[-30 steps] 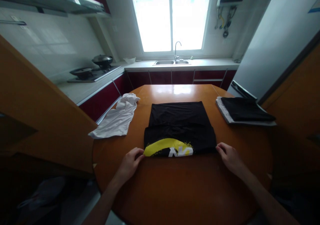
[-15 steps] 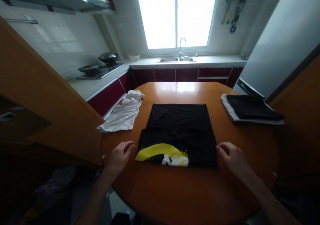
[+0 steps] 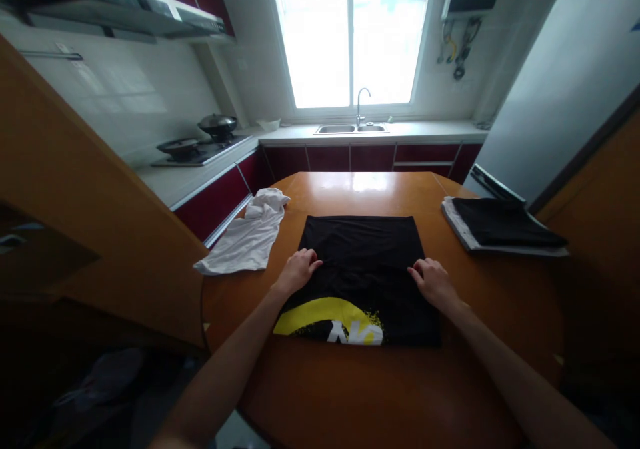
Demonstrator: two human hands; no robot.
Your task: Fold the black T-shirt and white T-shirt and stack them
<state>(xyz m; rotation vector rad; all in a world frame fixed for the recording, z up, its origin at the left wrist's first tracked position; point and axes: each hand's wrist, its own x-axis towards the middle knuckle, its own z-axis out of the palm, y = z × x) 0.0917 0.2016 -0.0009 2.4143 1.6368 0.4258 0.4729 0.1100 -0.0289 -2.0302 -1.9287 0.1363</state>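
1. Mid-surface [image 3: 350, 392], toward the near side, there's a black T-shirt [image 3: 370, 289] lying pretty flat, with a yellow-and-white print [image 3: 323, 306] cut off at its near edge. A crosswise line runs between the hands, so I'd say at least one fold is in.

2. Left hand [image 3: 299, 269] is on the shirt's left side, right hand [image 3: 435, 281] on its right, about level with that line. Fingers are curled together on both, but honestly can't tell if either has cloth pinched.

3. Finished-looking stuff: far right, a folded black garment [image 3: 510, 222] sits on folded grey-white cloth [image 3: 457, 228], all neat.

4. Not there yet, imo: the middle one is way wider than that pile, so only partway folded. Far left, a white garment [image 3: 250, 236] is loose and rumpled, no tidy folds showing.
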